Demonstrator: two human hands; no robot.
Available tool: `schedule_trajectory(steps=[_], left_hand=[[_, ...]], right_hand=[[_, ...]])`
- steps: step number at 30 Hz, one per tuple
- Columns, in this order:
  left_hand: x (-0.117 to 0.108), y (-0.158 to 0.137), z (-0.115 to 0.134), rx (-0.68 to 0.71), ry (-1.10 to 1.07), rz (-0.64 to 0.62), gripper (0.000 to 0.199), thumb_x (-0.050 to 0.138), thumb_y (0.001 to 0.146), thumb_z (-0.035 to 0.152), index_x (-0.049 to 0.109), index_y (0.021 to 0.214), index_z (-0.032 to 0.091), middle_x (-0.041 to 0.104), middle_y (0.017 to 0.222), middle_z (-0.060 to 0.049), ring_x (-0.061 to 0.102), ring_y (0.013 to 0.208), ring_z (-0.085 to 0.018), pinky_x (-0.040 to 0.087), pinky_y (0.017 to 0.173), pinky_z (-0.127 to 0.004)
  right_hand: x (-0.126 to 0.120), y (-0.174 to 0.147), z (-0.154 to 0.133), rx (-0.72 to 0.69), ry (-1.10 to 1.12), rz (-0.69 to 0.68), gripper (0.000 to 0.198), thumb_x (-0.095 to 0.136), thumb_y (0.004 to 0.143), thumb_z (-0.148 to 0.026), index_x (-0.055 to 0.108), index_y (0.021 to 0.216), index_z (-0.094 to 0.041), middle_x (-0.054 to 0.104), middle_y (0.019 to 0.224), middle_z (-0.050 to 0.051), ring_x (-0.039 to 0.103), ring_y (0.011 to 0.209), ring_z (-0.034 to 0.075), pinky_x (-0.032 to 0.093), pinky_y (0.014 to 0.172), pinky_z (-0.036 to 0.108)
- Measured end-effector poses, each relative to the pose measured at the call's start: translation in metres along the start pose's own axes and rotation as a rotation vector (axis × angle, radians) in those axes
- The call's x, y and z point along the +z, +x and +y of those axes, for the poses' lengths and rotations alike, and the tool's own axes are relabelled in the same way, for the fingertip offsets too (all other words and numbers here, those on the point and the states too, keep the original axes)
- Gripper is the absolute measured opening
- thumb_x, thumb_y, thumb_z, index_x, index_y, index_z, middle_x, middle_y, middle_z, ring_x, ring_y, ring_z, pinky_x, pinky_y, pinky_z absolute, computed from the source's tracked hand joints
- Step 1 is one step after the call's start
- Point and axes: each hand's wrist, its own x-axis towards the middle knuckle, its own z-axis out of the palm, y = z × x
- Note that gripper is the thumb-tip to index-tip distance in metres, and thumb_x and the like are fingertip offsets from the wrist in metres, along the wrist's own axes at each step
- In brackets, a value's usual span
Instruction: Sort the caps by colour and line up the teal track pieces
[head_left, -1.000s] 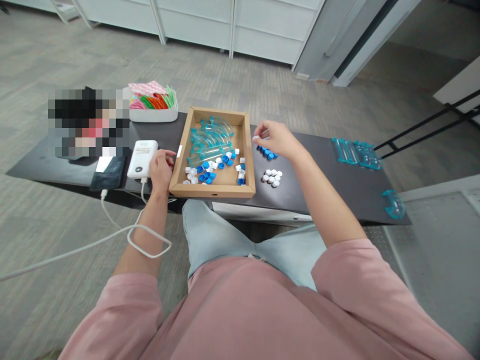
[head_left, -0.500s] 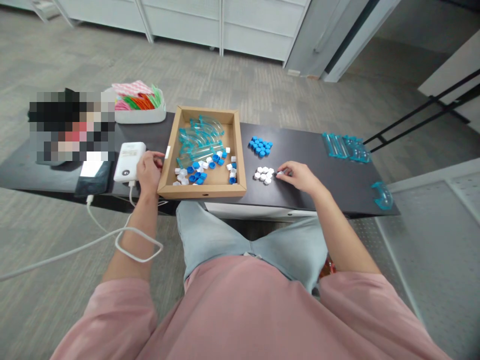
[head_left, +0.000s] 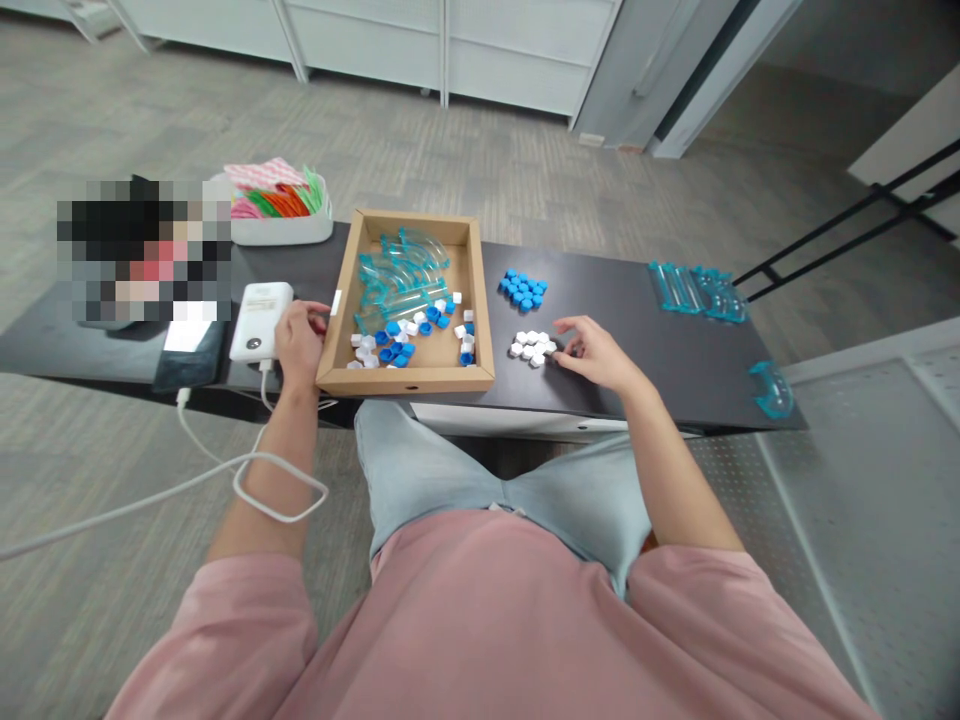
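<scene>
My left hand is at the left wall of a shallow cardboard box, its fingers curled against the outside of that wall. Inside the box lie clear curved tubes with teal ends and loose blue and white hexagonal pieces. On the dark table, my right hand is beside a tight cluster of white hexagonal pieces. Thumb and fingers are apart around the cluster's right edge, with nothing visibly held. Behind the white cluster sits a similar group of blue hexagonal pieces.
More teal-ended tubes lie at the table's back right, and one curved teal piece near its right end. Left of the box are a white power bank with a cable, a phone and a white basket of colourful items.
My right hand has spread its fingers and let go of a white hexagonal piece, which now sits at the right side of the white cluster. My left hand has stayed at the box.
</scene>
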Motion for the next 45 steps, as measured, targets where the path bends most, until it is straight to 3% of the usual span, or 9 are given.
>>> schedule_trajectory(steps=[5, 9, 14, 19, 25, 30, 33, 40, 45], left_hand=[[0.001, -0.001, 0.001, -0.012, -0.020, -0.004, 0.043, 0.049, 0.120, 0.030, 0.072, 0.085, 0.018, 0.055, 0.068, -0.001, 0.046, 0.063, -0.016, 0.033, 0.059, -0.029], [0.001, -0.003, 0.002, -0.009, -0.024, 0.000, 0.044, 0.052, 0.121, 0.034, 0.072, 0.084, 0.019, 0.054, 0.069, -0.001, 0.047, 0.063, -0.016, 0.033, 0.060, -0.030], [0.000, -0.006, 0.001, 0.026, -0.040, -0.002, 0.044, 0.054, 0.120, 0.033, 0.074, 0.083, 0.020, 0.055, 0.069, -0.001, 0.047, 0.063, -0.016, 0.034, 0.061, -0.030], [0.002, -0.008, 0.003, 0.013, -0.067, -0.015, 0.044, 0.050, 0.120, 0.025, 0.073, 0.083, 0.020, 0.054, 0.069, -0.001, 0.046, 0.063, -0.016, 0.033, 0.060, -0.030], [0.002, -0.006, 0.003, 0.003, -0.060, -0.015, 0.044, 0.050, 0.121, 0.024, 0.074, 0.085, 0.018, 0.053, 0.070, 0.000, 0.047, 0.062, -0.015, 0.033, 0.060, -0.029], [0.002, -0.004, 0.002, -0.008, -0.052, -0.013, 0.045, 0.050, 0.122, 0.026, 0.072, 0.084, 0.018, 0.053, 0.069, 0.000, 0.046, 0.062, -0.014, 0.032, 0.059, -0.028], [0.001, -0.004, 0.004, -0.007, -0.034, -0.011, 0.043, 0.049, 0.121, 0.025, 0.071, 0.085, 0.018, 0.054, 0.069, 0.000, 0.046, 0.063, -0.015, 0.032, 0.059, -0.027], [0.002, -0.008, 0.010, -0.008, -0.005, 0.011, 0.043, 0.050, 0.118, 0.029, 0.072, 0.082, 0.017, 0.054, 0.068, -0.001, 0.048, 0.063, -0.014, 0.033, 0.059, -0.025], [0.002, -0.007, 0.013, -0.011, 0.009, 0.017, 0.041, 0.052, 0.118, 0.027, 0.070, 0.081, 0.019, 0.052, 0.069, 0.000, 0.048, 0.064, -0.015, 0.034, 0.060, -0.026]], right_hand=[[-0.004, 0.045, -0.054, -0.189, -0.138, 0.019, 0.037, 0.078, 0.096, -0.030, 0.081, 0.133, -0.026, 0.084, 0.124, 0.009, 0.071, 0.084, 0.023, 0.064, 0.092, 0.044], [0.036, 0.107, -0.114, -0.327, -0.362, -0.052, 0.029, 0.071, 0.108, -0.029, 0.082, 0.135, -0.025, 0.084, 0.127, 0.011, 0.073, 0.116, 0.033, 0.057, 0.112, 0.051], [0.094, 0.164, -0.156, -0.213, -0.752, -0.203, 0.032, 0.076, 0.102, -0.017, 0.087, 0.132, -0.014, 0.085, 0.140, 0.023, 0.064, 0.148, 0.047, 0.049, 0.123, 0.059], [0.102, 0.174, -0.165, -0.150, -0.817, -0.281, 0.028, 0.074, 0.101, -0.012, 0.091, 0.123, -0.016, 0.090, 0.129, 0.022, 0.068, 0.148, 0.048, 0.048, 0.125, 0.062], [0.049, 0.149, -0.147, -0.134, -0.384, -0.147, 0.027, 0.081, 0.103, -0.030, 0.086, 0.128, -0.021, 0.090, 0.119, 0.012, 0.082, 0.114, 0.034, 0.062, 0.110, 0.051], [-0.011, 0.081, -0.107, -0.149, -0.110, 0.023, 0.030, 0.088, 0.102, -0.049, 0.087, 0.123, -0.028, 0.086, 0.124, 0.011, 0.082, 0.104, 0.029, 0.070, 0.101, 0.049], [-0.028, 0.031, -0.077, -0.063, -0.081, 0.079, 0.028, 0.088, 0.099, -0.050, 0.085, 0.119, -0.031, 0.086, 0.120, 0.010, 0.083, 0.101, 0.030, 0.072, 0.095, 0.048], [-0.008, -0.034, -0.033, 0.064, -0.103, 0.090, 0.022, 0.089, 0.095, -0.051, 0.080, 0.105, -0.033, 0.084, 0.095, 0.007, 0.078, 0.084, 0.030, 0.070, 0.085, 0.049], [0.021, -0.038, -0.024, 0.069, -0.039, 0.069, 0.021, 0.084, 0.096, -0.044, 0.076, 0.110, -0.031, 0.084, 0.120, 0.010, 0.080, 0.087, 0.029, 0.070, 0.084, 0.048]])
